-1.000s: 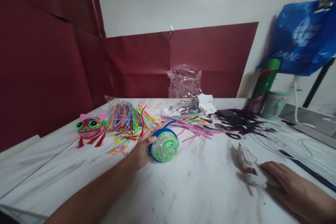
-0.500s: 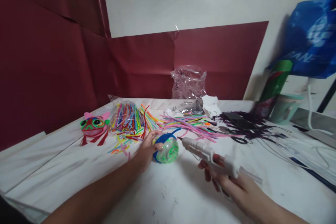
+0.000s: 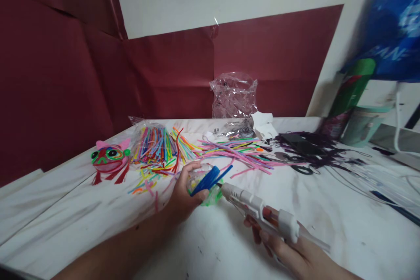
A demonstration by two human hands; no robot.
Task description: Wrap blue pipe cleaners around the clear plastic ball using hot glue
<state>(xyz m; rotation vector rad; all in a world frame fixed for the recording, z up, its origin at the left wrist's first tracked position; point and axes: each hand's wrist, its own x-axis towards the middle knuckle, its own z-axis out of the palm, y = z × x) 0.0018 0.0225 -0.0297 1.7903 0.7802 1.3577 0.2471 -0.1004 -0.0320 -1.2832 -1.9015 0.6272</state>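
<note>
My left hand (image 3: 187,192) is closed around a rounded clear plastic piece (image 3: 215,196) with green along its lower edge. Blue pipe cleaners (image 3: 206,181) lie side by side across its surface, and one end sticks out to the upper right. My right hand (image 3: 278,240) grips a white hot glue gun (image 3: 246,199), its fingers wrapped about the handle. The gun's dark nozzle points left and is at or very near the blue strips; I cannot tell whether it touches. A glue stick (image 3: 316,240) protrudes from the gun's back.
A red and pink animal-face craft (image 3: 110,159) sits at left. Behind my hands are a bag of colored pipe cleaners (image 3: 154,144), loose pipe cleaners (image 3: 243,155), scissors (image 3: 302,169), dark purple strands (image 3: 328,148) and a crumpled clear bag (image 3: 234,96). A mug (image 3: 364,127) stands at right.
The plastic piece has turned in my left hand, so the blue strips now face me more. The glue gun's nozzle has come left and down, close against the piece. The view has shifted slightly.
</note>
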